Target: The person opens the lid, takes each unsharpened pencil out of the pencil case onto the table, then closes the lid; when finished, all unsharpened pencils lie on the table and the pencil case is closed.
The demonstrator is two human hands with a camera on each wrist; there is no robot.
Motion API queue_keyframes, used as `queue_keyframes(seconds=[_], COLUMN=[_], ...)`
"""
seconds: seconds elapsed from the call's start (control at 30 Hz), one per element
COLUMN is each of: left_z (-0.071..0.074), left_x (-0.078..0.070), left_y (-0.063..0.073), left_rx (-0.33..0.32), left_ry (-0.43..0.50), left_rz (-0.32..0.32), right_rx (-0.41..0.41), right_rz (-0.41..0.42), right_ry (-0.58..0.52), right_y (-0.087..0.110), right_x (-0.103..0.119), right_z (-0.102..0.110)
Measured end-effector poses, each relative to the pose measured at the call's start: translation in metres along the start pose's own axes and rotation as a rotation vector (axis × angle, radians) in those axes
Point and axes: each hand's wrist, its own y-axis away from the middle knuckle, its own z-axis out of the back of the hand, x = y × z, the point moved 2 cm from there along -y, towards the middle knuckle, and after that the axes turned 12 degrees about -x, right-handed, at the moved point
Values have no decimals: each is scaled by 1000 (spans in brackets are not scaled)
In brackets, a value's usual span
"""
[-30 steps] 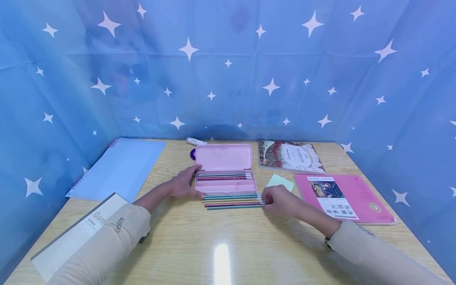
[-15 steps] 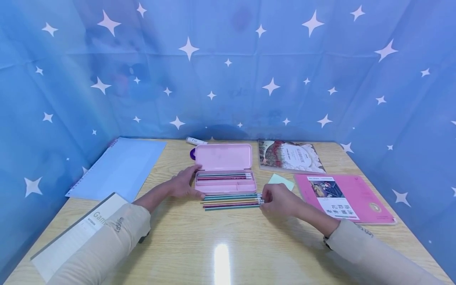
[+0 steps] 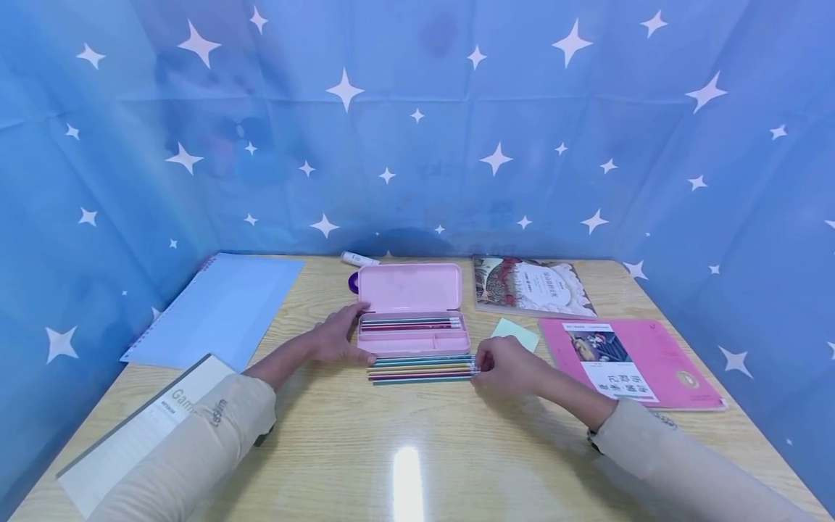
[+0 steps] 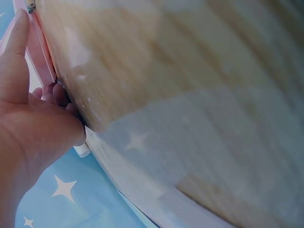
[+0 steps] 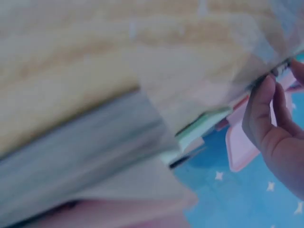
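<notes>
A pink pencil case (image 3: 409, 288) lies with its lid raised, several pencils (image 3: 409, 323) in its back compartment. Along its front edge, a row of loose pencils (image 3: 420, 369) in green, yellow and red lies on the table. My left hand (image 3: 335, 338) rests at the case's left side, fingers by the hinge and straight thumb at the front corner near the pencil tips. With curled fingers, my right hand (image 3: 510, 365) holds the eraser ends of the loose row. The right wrist view shows thumb and fingers (image 5: 266, 111) around an end; other ends are hidden.
A green sticky note (image 3: 517, 331) lies beside the right hand. Farther right are a pink book (image 3: 685, 362) and a patterned book (image 3: 541, 286). A white tube (image 3: 359, 259) and purple item (image 3: 353, 282) sit behind the case. At left lie a blue sheet (image 3: 222, 304) and a notebook (image 3: 150, 420).
My right hand has shifted slightly left, and the loose pencils have slid a little left with it. The left hand and the pencil case have stayed in place.
</notes>
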Motion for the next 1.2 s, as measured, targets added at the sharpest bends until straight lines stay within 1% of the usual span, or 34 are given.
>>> queue_keyframes(seconds=[0.13, 0.2, 0.37, 0.43, 0.53, 0.6, 0.73, 0.87, 1.1, 1.17, 1.2], left_z=[0, 1, 2, 0, 0, 0, 2, 3, 1, 0, 0], left_x=[0, -1, -1, 0, 0, 0, -1, -1, -1, -1, -1], left_y=[0, 0, 0, 0, -1, -1, 1, 1, 0, 0, 0], left_rx=[7, 5, 8, 11, 8, 5, 5, 7, 10, 9, 10], left_ry=[5, 7, 4, 0, -3, -5, 0, 8, -5, -5, -4], left_rz=[2, 1, 5, 5, -2, -1, 4, 7, 13, 12, 11], right_rx=[19, 48, 109, 120, 116, 89, 56, 54, 17, 20, 30], right_rz=[-4, -5, 1, 7, 20, 30, 57, 99, 247, 256, 245], right_ry=[-10, -13, -53, -48, -39, -42, -97, -97, -18, -11, -16], right_y=[-4, -7, -13, -15, -21, -27, -44, -66, -102, -109, -111], right_x=[-4, -7, -12, -12, -8, -4, 7, 12, 13, 12, 13], right_z=[8, 10, 9, 9, 14, 19, 22, 13, -12, -18, -20])
